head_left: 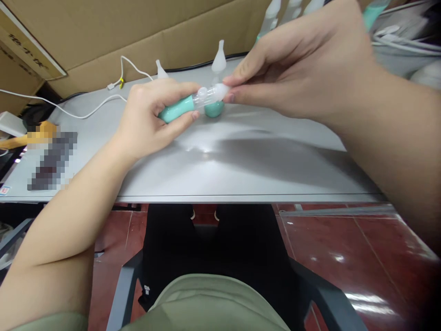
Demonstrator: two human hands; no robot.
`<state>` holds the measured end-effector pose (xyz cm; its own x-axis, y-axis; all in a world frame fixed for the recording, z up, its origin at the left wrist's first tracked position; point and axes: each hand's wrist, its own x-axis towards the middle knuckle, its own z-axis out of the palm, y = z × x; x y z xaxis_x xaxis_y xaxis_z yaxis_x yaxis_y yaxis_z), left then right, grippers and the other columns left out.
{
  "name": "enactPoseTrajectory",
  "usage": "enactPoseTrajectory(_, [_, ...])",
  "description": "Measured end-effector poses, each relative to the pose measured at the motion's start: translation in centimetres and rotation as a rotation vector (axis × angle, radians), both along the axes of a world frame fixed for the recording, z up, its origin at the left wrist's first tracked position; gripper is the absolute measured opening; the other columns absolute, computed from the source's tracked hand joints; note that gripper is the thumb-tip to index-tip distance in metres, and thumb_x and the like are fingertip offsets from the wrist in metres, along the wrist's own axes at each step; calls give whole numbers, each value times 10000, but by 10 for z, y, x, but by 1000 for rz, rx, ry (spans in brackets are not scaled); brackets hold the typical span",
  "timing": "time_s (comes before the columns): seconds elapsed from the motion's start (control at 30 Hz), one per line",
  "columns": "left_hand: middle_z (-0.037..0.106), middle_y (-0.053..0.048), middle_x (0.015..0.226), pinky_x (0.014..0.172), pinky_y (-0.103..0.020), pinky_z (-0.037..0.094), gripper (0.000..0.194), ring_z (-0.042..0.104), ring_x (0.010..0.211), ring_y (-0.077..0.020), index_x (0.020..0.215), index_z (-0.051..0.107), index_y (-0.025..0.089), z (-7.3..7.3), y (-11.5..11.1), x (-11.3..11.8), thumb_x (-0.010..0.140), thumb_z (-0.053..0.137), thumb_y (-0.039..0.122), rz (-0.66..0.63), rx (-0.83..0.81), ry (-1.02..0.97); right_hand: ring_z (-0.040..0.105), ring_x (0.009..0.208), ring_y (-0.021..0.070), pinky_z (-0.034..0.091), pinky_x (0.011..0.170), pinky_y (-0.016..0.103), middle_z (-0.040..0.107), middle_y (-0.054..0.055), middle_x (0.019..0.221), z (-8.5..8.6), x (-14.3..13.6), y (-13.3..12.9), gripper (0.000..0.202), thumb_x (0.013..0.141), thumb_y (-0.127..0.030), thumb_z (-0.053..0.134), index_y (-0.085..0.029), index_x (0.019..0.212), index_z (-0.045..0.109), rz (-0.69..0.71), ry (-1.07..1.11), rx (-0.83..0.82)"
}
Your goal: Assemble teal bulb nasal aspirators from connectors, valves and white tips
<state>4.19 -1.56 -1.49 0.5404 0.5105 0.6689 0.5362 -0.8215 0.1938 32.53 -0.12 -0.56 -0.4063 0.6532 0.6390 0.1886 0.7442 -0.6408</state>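
Observation:
My left hand [148,115] is wrapped round the mint-green body of a nasal aspirator [177,109], held tilted above the table. A clear section with a round button joins the green body to a white soft tip [220,91]. Thumb and fingers of my right hand [275,73] pinch that white tip at its far end. Right behind it, a second aspirator [219,59] stands upright on the table, its middle partly covered by the held one. Another white tip [161,70] pokes up behind my left hand, its lower part hidden.
More aspirators [270,18] stand at the back right, partly behind my right hand. A cardboard wall [138,32] borders the grey table [213,177] at the back. White cables [93,108] lie at left, near a pixelated dark object [53,161] and a yellow item [44,132].

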Motion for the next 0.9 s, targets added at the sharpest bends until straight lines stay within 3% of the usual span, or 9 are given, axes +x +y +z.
enactPoseTrajectory(0.27, [810,-48,988,889,-423,678,341,805,888,-255,1263,853,290,-5,7,-3,1083,699,535,-94,111,10,775,860,43,641,773,134,833,-75,941,-3,5,5,187,864,-386,968,-240,906,859,-3,-40,64])
enactPoseTrajectory(0.53, [841,-38,1004,865,-426,696,302,831,875,-254,1250,858,294,-5,7,-2,1090,707,501,-109,173,1,785,862,47,638,759,136,831,-84,928,-1,2,0,189,847,-367,978,-230,873,851,-12,-25,49])
enactPoseTrajectory(0.73, [865,-35,1052,886,-440,712,307,848,928,-269,1281,859,306,-5,8,-2,1085,706,486,-80,178,37,792,836,90,676,753,202,824,-43,909,-3,1,0,348,789,-490,1019,-190,864,860,-18,-33,55])
enactPoseTrajectory(0.9, [879,-31,1068,885,-449,709,278,855,932,-271,1279,862,305,-5,6,-1,1082,710,430,-88,196,19,770,825,66,649,739,185,819,-58,892,-2,1,-2,317,799,-473,1012,-201,851,858,-17,-28,60])
